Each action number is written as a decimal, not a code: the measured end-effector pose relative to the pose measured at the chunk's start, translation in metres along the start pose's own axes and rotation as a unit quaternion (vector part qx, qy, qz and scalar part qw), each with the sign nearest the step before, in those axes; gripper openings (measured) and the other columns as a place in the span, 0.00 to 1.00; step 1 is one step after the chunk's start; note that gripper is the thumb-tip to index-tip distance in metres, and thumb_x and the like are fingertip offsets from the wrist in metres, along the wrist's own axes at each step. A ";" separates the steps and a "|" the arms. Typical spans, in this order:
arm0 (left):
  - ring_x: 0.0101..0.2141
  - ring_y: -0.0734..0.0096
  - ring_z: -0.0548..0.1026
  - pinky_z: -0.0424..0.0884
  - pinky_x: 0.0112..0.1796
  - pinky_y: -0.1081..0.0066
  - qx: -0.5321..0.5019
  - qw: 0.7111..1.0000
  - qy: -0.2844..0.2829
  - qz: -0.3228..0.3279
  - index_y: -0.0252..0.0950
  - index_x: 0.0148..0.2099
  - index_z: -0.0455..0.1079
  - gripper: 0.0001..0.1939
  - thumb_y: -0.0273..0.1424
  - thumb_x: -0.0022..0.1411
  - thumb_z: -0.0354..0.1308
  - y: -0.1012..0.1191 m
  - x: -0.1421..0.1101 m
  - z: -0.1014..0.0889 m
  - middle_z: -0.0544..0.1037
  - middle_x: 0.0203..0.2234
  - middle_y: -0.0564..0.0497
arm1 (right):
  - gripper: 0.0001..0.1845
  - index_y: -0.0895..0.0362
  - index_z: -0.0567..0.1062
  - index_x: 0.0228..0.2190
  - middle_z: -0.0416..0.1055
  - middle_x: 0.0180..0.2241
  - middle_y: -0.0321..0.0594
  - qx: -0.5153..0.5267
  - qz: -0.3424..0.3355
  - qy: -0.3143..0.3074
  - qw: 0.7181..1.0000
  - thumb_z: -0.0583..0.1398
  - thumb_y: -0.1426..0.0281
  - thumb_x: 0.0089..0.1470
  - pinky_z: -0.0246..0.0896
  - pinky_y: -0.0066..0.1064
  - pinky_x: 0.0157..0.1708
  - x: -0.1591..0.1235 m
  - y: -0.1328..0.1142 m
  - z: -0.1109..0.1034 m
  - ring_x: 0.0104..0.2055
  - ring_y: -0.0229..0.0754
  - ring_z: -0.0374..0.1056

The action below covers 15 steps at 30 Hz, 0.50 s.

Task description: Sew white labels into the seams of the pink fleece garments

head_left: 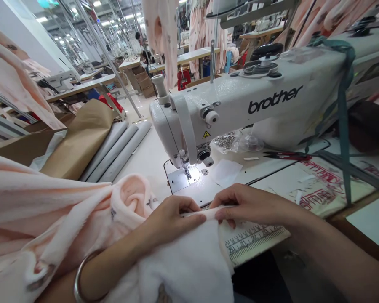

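Note:
A soft pale pink fleece garment (pixel 50 219) is heaped over my lap and the table's front. My left hand (pixel 172 219) pinches a folded edge of the fleece, fingers closed on it. My right hand (pixel 249 206) meets it from the right and grips the same folded edge, thumb underneath. Both hands lie just in front of the needle plate (pixel 180 179) of a white Brother sewing machine (pixel 240 105). A silver bangle (pixel 80 277) circles my left wrist. A printed ruler strip (pixel 255 242) runs along the table edge below my right hand.
Red-handled snips (pixel 286 156) and a small bag of metal bits (pixel 227 141) lie behind the machine arm. Grey tubes (pixel 120 147) and brown paper (pixel 82 139) sit at the left. More pink garments hang around, with other sewing tables farther back.

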<state>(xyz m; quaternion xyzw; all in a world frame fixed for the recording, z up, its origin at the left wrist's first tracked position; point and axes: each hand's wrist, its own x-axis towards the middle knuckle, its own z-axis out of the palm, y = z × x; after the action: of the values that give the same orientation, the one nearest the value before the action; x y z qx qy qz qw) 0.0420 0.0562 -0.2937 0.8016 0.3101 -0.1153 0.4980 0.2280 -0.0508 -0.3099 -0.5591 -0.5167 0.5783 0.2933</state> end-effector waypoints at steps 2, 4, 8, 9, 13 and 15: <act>0.26 0.77 0.65 0.56 0.24 0.78 -0.005 1.000 0.011 0.002 0.33 0.33 0.72 0.15 0.40 0.56 0.54 0.000 0.000 0.001 0.70 0.23 0.54 | 0.13 0.57 0.74 0.38 0.70 0.25 0.33 0.019 0.001 -0.025 1.000 0.58 0.64 0.53 0.53 0.23 0.25 -0.001 -0.002 -0.003 0.27 0.34 0.66; 0.26 0.77 0.64 0.56 0.24 0.78 -0.003 1.000 0.021 0.007 0.33 0.33 0.72 0.14 0.39 0.56 0.54 0.001 0.000 0.002 0.70 0.23 0.54 | 0.16 0.57 0.72 0.42 0.71 0.27 0.35 0.025 0.009 -0.032 0.999 0.59 0.62 0.53 0.54 0.24 0.27 -0.002 -0.002 -0.005 0.30 0.35 0.67; 0.27 0.75 0.65 0.57 0.25 0.78 0.006 0.999 0.036 0.022 0.33 0.31 0.71 0.13 0.38 0.56 0.54 0.003 -0.003 0.003 0.71 0.23 0.54 | 0.12 0.58 0.73 0.34 0.70 0.25 0.35 0.007 0.009 -0.001 1.000 0.61 0.63 0.50 0.57 0.25 0.28 -0.002 0.002 0.000 0.29 0.36 0.67; 0.27 0.75 0.66 0.57 0.25 0.78 0.005 0.999 0.037 0.025 0.33 0.31 0.71 0.13 0.37 0.56 0.54 0.003 -0.003 0.003 0.71 0.23 0.54 | 0.11 0.58 0.73 0.31 0.70 0.24 0.35 0.008 0.011 0.012 1.000 0.60 0.63 0.50 0.56 0.25 0.27 -0.001 0.003 0.002 0.28 0.36 0.67; 0.25 0.77 0.65 0.56 0.23 0.79 -0.015 0.999 0.043 0.026 0.32 0.32 0.71 0.14 0.39 0.56 0.54 -0.003 0.004 0.001 0.70 0.22 0.54 | 0.08 0.59 0.70 0.26 0.70 0.24 0.36 0.030 0.026 0.049 0.998 0.59 0.66 0.48 0.57 0.25 0.24 0.007 0.006 0.005 0.23 0.34 0.65; 0.23 0.78 0.64 0.55 0.22 0.79 -0.033 0.998 0.051 0.012 0.32 0.31 0.70 0.15 0.41 0.55 0.54 -0.007 0.013 -0.003 0.69 0.22 0.53 | 0.07 0.58 0.69 0.25 0.71 0.24 0.35 0.010 0.044 0.064 0.997 0.59 0.67 0.47 0.57 0.25 0.23 0.018 0.004 0.002 0.22 0.33 0.65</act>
<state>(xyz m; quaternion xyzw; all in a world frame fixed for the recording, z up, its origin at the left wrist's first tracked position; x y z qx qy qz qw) 0.0472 0.0661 -0.3039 0.7935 0.3284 -0.0581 0.5091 0.2233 -0.0355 -0.3201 -0.6142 -0.4658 0.5588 0.3057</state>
